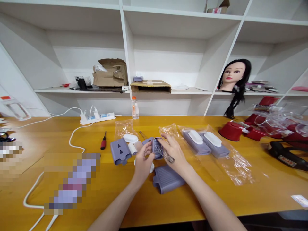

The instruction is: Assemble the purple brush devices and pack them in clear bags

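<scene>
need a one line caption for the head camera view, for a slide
Left hand and right hand hold a purple case with a metal spring.

A small assembly workshop; a yellow workbench [216, 199] carries a power strip [97, 118], a red-handled screwdriver [103, 141] and purple plastic housings [120, 152], some bagged; white shelving [168, 57] holds cardboard boxes [150, 86] and a mannequin head [232, 75].

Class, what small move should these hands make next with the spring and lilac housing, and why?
Probably press the metal coil spring down into the lilac plastic housing with the right hand: the spring's free end sticks out past the housing's rim, while the left hand steadies the housing.
</scene>
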Motion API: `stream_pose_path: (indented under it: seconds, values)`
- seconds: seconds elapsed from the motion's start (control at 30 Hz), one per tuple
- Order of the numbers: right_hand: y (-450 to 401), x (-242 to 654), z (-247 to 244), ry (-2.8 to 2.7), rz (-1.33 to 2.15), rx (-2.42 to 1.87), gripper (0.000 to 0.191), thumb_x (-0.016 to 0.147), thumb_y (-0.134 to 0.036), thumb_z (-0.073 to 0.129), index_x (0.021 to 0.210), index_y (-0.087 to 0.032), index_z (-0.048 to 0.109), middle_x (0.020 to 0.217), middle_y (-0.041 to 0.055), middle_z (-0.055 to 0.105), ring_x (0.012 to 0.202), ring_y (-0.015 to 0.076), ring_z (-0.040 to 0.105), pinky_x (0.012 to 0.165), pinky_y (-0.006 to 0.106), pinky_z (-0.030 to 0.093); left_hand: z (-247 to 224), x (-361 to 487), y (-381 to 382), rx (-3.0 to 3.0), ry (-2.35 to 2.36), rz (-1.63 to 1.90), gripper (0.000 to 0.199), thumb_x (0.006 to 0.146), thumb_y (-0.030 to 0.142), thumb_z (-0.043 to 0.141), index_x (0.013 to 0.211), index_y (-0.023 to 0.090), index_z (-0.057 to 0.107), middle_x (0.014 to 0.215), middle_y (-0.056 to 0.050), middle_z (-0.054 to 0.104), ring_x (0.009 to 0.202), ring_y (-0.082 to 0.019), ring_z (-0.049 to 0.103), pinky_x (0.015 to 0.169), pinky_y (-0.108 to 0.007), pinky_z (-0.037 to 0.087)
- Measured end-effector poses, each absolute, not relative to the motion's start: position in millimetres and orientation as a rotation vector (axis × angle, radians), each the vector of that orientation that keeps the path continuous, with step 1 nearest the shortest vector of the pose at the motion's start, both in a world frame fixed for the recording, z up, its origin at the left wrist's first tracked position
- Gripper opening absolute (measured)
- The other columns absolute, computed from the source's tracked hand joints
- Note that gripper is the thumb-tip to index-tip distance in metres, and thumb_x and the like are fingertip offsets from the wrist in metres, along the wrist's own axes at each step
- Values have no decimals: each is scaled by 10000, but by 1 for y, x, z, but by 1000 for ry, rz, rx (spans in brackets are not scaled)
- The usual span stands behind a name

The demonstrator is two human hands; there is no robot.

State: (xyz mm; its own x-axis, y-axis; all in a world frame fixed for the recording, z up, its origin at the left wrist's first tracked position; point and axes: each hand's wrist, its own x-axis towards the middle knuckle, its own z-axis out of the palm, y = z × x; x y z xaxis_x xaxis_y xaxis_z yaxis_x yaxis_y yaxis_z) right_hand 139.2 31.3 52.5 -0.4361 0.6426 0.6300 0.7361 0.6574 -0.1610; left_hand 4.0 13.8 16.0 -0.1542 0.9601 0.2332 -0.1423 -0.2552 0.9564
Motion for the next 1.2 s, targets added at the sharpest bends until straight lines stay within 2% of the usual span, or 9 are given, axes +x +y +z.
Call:
stream_pose_path:
  seconds: [0.17, 0.33, 0.53, 0.63, 0.73, 0.87, 1.07, 1.2]
  values:
    - [26, 134, 55, -2273, -153, -1135, 349, 770, -119, 416, 1108, -123, 502, 1128, 161, 503, 1032, 252, 471, 861, 415, 423, 15, 5, 13, 1298, 1040, 1563, 385, 673, 135, 504, 1057, 140, 534, 993, -88, 632, 876, -174, 598, 697, -258, 493]
    - [24, 132, 57, -2294, -130, -1194, 345, 767, -119, 402, 1102, -110, 486, 1143, 179, 494, 1068, 264, 464, 886, 434, 402, 13, 5, 12, 1280, 1068, 1569, 381, 682, 138, 509, 1061, 145, 549, 1008, -91, 635, 890, -179, 596, 709, -264, 492]
    - [29, 136, 47, -2228, -59, -1062, 420, 756, -96, 387, 1170, -130, 451, 1208, 177, 457, 1101, 258, 460, 899, 438, 403, 18, 3, 15, 1169, 1057, 1581, 392, 637, 139, 554, 1028, 137, 574, 959, -80, 640, 842, -164, 593, 702, -247, 473]
    - [33, 137, 44, -2087, 54, -944, 430, 763, -66, 361, 1174, -155, 453, 1225, 149, 455, 1116, 222, 462, 930, 392, 394, 21, 1, 16, 1062, 1051, 1556, 393, 641, 157, 541, 1033, 126, 567, 945, -80, 642, 780, -142, 590, 611, -209, 451]
    - [35, 135, 45, -1891, 298, -984, 372, 790, -89, 353, 1130, -191, 465, 1112, 100, 543, 970, 180, 553, 849, 353, 450, 21, -2, 17, 955, 1030, 1519, 376, 667, 183, 515, 1038, 144, 564, 929, -59, 646, 712, -116, 580, 504, -166, 396]
    - [36, 131, 46, -1778, 704, -1085, 334, 765, -176, 447, 1098, -184, 465, 985, 64, 591, 700, 132, 598, 637, 278, 490, 22, -4, 17, 895, 1000, 1522, 392, 665, 191, 531, 1053, 144, 557, 941, -62, 640, 695, -108, 572, 500, -161, 389]
    - [36, 127, 44, -1809, 736, -1116, 373, 740, -194, 481, 1113, -189, 486, 953, 50, 592, 665, 119, 582, 608, 259, 468, 23, -3, 17, 858, 996, 1514, 386, 637, 201, 555, 1021, 165, 575, 935, -44, 645, 702, -113, 576, 527, -175, 400]
    - [39, 132, 45, -1777, 742, -1101, 349, 763, -222, 455, 1107, -177, 492, 907, 45, 609, 661, 123, 591, 623, 266, 471, 23, -3, 17, 789, 967, 1475, 342, 632, 219, 559, 970, 176, 584, 855, -12, 655, 670, -98, 576, 518, -168, 370]
